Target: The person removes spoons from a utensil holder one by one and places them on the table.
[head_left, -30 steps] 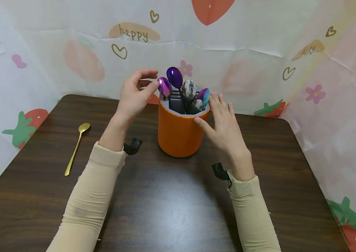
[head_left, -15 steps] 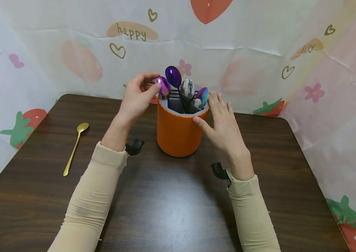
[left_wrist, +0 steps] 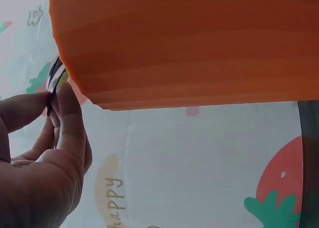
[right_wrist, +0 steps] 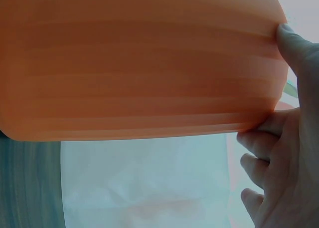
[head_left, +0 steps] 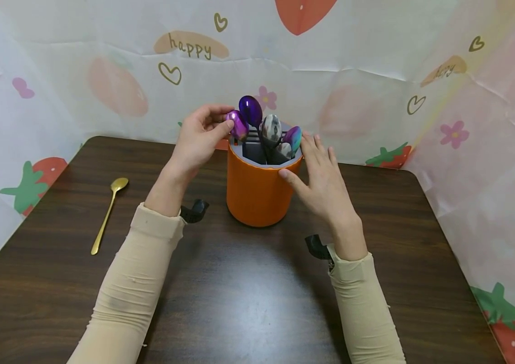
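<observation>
Left hand (head_left: 196,136) moved in, pinching magenta spoon (head_left: 240,126).

"What do I log for furniture?"
"One dark-brown, wood-grained table (head_left: 417,253) with rounded far corners; I see a pale patch of reflected light (head_left: 253,303) on its near half."
"Loose items?"
"One slim gold metal spoon (head_left: 105,218), lying at the left, bowl toward the far edge, handle toward me."
"Backdrop?"
"One creased white printed sheet (head_left: 357,35), hung behind the table and along both sides. On it I count several red strawberries with green leaves (head_left: 48,174), gold outlined hearts (head_left: 169,74), pink five-petalled flowers (head_left: 454,134)."
"Lettering?"
"A peach-coloured oval (head_left: 191,45), upper left of centre on my head view, reading 'happy'."
</observation>
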The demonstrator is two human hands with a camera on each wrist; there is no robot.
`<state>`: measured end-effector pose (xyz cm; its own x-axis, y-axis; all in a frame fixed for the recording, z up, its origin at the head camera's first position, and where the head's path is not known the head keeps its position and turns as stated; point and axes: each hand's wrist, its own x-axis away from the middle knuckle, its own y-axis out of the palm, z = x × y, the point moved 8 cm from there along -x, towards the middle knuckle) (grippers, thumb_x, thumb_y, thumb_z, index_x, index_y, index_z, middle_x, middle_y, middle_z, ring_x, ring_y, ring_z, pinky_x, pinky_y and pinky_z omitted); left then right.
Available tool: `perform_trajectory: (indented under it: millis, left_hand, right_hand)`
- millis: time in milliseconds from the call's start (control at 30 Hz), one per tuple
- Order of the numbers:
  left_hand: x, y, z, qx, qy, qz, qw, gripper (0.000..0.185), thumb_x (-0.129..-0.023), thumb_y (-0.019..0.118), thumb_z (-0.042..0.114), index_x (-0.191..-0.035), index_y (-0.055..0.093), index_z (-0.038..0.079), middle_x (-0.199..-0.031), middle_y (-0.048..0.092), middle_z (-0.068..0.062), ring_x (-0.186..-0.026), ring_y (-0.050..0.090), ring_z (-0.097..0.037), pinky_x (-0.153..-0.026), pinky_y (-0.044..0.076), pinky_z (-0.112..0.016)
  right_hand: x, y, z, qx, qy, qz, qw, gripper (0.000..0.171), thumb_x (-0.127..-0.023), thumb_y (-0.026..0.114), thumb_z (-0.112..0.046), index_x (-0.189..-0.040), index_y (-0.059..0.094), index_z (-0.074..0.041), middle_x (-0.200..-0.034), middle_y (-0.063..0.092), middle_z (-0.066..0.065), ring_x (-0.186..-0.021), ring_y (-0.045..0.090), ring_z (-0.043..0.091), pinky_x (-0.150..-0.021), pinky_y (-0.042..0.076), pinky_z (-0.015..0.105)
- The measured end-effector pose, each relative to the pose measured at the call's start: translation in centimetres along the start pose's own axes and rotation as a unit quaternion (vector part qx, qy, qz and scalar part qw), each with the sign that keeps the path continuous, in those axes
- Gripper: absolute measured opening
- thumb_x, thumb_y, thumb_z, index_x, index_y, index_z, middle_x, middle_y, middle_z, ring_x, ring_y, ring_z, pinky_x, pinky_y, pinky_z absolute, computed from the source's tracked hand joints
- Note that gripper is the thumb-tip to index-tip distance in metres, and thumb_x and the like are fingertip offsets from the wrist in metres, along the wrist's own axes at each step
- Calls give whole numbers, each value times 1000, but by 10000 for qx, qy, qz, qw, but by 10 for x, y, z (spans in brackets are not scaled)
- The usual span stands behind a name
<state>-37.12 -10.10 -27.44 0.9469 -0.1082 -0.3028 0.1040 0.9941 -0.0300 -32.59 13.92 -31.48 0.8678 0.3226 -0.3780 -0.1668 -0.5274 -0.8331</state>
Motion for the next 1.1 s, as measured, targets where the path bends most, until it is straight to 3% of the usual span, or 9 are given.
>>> perform_trajectory:
  millis: [467, 767, 1100]
  left_hand:
    - [2, -2, 15, 458, 191, 114, 9987, 31, -103, 60, -3, -134, 59, -7, -110, 62, -12, -92, 64, -20, -85, 59, -23]
    - [6, -11, 39, 1085, 612, 381, 9915, 27, -100, 61, -8, -127, 63, -8, -107, 63, -12, -90, 64, -20, -83, 59, -23]
    - [15, -23, 71, 1092, 1280, 451, 9847, 28, -99, 61, -11, -126, 63, -8, -107, 63, -11, -92, 62, -24, -84, 60, -25]
  right_hand:
    - [0, 1, 0, 21, -3, -6, 10000, 91, -102, 46, -69, -167, 20, -11, -173, 18, 5, -161, 6, 24, -130, -4, 45]
    - [0, 1, -1, 4, -17, 23, 10000, 89, -103, 48, -66, -167, 20, -12, -173, 19, 5, -161, 4, 21, -130, -4, 45]
    - [0, 1, 1, 2, -19, -1, 10000, 89, -103, 47, -67, -168, 18, -13, -174, 17, 4, -161, 4, 22, -130, -4, 45]
